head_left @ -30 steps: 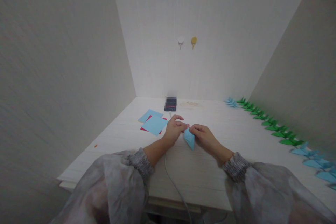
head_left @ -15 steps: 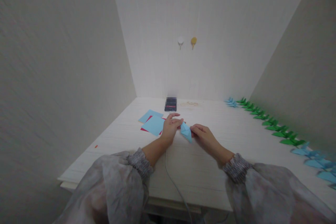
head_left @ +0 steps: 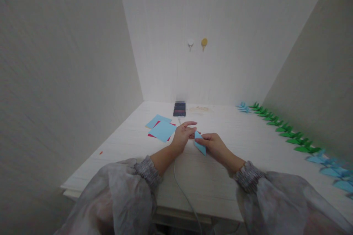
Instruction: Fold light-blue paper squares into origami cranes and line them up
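A piece of folded light-blue origami paper [head_left: 200, 147] is held between both hands above the white table. My left hand [head_left: 182, 136] pinches its upper left end; the index finger stretches out past it and a ring shows on one finger. From the other side my right hand [head_left: 215, 143] grips it, thumb lying across the near face. The paper looks like a narrow, pointed shape, slanting down to the right. Fingertips behind it are partly hidden. Left of my left hand lie square sheets of light-blue paper [head_left: 162, 131] over red paper [head_left: 151, 135].
A phone [head_left: 179, 109] leans near the back wall, its white cable [head_left: 182, 191] running down over the table's front edge. Along the right side stand rows of green paper cranes [head_left: 285, 130] and blue paper cranes [head_left: 335, 170]. A small orange scrap [head_left: 100, 153] lies at left.
The folded paper has turned and closed from a wider kite-like shape with visible flaps to a narrower one. Both hands shifted slightly right, and my right thumb now lies over the paper.
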`<state>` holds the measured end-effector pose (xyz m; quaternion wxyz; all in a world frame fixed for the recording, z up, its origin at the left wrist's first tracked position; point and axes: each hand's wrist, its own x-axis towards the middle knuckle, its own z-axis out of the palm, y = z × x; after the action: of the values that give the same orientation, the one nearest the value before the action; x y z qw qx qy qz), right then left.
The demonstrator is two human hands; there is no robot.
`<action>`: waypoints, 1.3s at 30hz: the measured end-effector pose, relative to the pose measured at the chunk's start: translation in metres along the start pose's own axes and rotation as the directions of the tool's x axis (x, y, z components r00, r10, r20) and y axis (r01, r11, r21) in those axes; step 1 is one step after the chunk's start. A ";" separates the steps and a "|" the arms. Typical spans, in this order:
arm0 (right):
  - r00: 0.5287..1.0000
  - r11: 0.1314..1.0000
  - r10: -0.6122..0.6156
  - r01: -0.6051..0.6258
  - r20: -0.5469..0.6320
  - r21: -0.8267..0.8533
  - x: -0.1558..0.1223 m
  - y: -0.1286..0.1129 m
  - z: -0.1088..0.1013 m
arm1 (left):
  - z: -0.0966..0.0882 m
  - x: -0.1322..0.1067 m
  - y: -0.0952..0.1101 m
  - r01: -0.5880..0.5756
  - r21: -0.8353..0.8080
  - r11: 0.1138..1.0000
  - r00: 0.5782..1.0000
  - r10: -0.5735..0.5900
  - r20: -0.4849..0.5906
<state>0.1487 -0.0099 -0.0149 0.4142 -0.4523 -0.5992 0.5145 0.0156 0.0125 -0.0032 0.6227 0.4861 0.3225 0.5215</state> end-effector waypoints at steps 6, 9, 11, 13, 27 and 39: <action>0.997 0.988 0.069 -0.071 0.023 0.138 -0.002 -0.002 0.003 | -0.003 0.004 0.001 0.008 -0.013 1.000 1.000 -0.009 -0.024; 0.994 0.979 0.110 -0.112 0.023 0.171 -0.002 -0.002 0.003 | -0.004 0.005 0.003 0.014 -0.026 1.000 0.999 -0.016 -0.051; 0.993 0.975 0.114 -0.115 0.019 0.189 -0.003 -0.002 0.002 | -0.005 0.005 0.002 0.024 -0.019 1.000 0.999 -0.025 -0.045; 0.994 0.972 0.105 -0.108 0.023 0.207 -0.003 -0.003 0.002 | -0.005 0.004 0.002 0.025 0.011 1.000 0.999 -0.025 -0.025; 0.994 0.982 0.110 -0.109 0.004 0.155 -0.001 0.001 -0.001 | -0.002 0.001 0.002 -0.046 0.054 0.997 0.995 0.050 -0.082; 0.982 0.990 -0.076 0.096 -0.175 0.107 -0.001 -0.008 -0.005 | -0.009 0.004 0.001 -0.043 0.021 0.999 0.989 0.045 -0.142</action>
<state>0.1529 -0.0099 -0.0067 0.5113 -0.4437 -0.5498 0.4893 0.0082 0.0187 -0.0043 0.5820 0.4602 0.3600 0.5656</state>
